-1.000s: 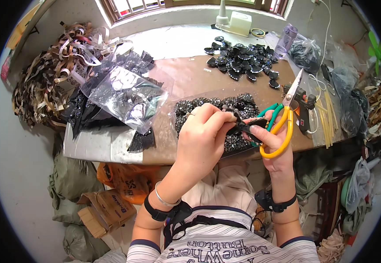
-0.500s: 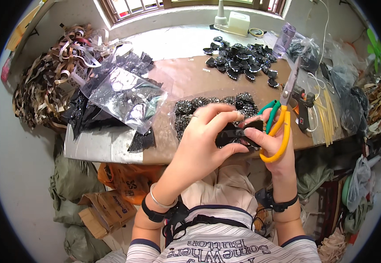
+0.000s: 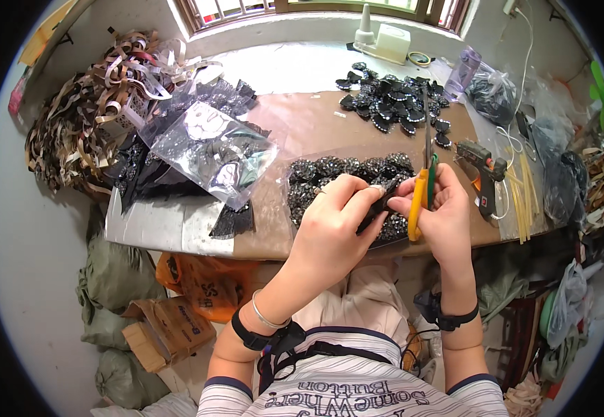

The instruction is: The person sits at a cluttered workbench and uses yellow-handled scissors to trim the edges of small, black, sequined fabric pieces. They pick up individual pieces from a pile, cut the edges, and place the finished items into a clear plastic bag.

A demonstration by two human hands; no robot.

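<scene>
Over the near edge of the table my left hand (image 3: 339,222) is closed around a small black fabric piece (image 3: 373,218), largely covered by my fingers. My right hand (image 3: 444,217) is closed too, holding scissors (image 3: 421,198) with one yellow and one green handle, while its thumb and fingertips meet the right end of the black piece. The scissor blades point away from me, seen nearly edge-on. Just beyond and under my hands lie several black beaded pieces (image 3: 307,191) packed together on a clear plastic sheet.
Black bead-edged petals (image 3: 385,104) are heaped farther back. To the right lie a glue gun (image 3: 484,177), pale yellow sticks (image 3: 523,198) and a purple bottle (image 3: 462,75). A clear plastic bag (image 3: 211,149), black fabric scraps (image 3: 232,222) and ribbon strips (image 3: 72,132) cover the left.
The scissors have swung from leaning right to nearly upright, yellow handle turned edge-on. My left hand has closed more on the black piece, which is tilted. The whole view has shifted slightly.
</scene>
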